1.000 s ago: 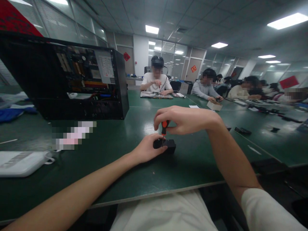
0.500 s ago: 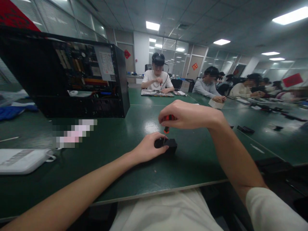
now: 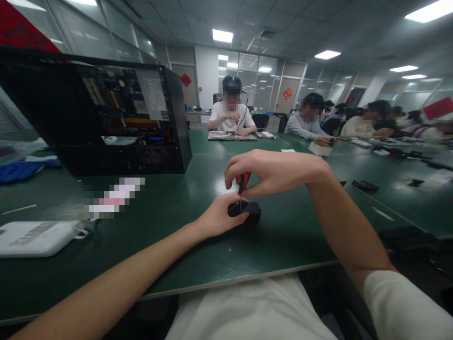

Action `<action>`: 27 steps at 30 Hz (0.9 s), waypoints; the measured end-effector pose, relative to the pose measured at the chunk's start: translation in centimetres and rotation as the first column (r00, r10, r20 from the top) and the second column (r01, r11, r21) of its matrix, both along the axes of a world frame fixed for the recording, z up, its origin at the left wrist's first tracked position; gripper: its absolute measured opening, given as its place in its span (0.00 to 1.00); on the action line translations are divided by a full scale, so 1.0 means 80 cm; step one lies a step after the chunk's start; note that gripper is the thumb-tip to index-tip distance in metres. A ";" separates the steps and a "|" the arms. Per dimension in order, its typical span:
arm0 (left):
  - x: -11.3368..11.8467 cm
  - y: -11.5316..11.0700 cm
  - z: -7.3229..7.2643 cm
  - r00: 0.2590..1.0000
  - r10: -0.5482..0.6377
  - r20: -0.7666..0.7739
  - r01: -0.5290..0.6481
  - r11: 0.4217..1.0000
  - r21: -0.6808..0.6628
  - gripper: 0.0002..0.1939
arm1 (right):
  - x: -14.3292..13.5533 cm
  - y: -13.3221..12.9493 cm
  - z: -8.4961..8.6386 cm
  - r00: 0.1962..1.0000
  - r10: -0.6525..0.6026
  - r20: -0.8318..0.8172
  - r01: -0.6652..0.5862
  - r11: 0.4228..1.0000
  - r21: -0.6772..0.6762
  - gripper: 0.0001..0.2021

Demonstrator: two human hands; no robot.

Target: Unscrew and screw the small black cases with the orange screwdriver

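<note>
A small black block-shaped part (image 3: pixel 253 212) rests on the green table, with my left hand (image 3: pixel 223 215) closed around its left end, thumb in front. Above it, my right hand (image 3: pixel 260 172) grips a screwdriver (image 3: pixel 243 182) with a red and black handle. The screwdriver's thin shaft points down to the top of the black part, between my left thumb and fingers. Whether its tip sits in a screw is too small to make out.
An open black computer case (image 3: pixel 141 118) stands at the left. Nearer lies a white power bank-like device (image 3: pixel 38 240) with a loop. Dark pieces (image 3: pixel 364 185) lie to the right. Across the table, a person (image 3: pixel 231 113) works over a flat board; other people sit at the right.
My right hand has shifted slightly left and its fingers have spread and turned around the screwdriver handle, which stands more upright and a little lower. My left hand stays on the black part.
</note>
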State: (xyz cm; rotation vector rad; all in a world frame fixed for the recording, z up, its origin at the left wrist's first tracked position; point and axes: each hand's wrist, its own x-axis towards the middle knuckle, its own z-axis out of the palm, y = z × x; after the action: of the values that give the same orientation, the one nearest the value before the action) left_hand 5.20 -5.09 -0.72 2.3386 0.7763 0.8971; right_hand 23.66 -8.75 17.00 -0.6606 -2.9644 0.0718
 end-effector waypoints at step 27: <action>-0.008 -0.003 0.011 0.994 -0.060 -0.087 0.067 0.995 0.078 0.16 | 0.034 0.006 0.021 0.959 -0.280 0.043 0.281 0.960 -0.015 0.09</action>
State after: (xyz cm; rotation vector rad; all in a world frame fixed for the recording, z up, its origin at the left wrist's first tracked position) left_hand 4.58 -5.32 0.15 2.4721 0.7071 0.8208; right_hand 26.36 -8.25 18.67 -1.0900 -2.8757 0.0679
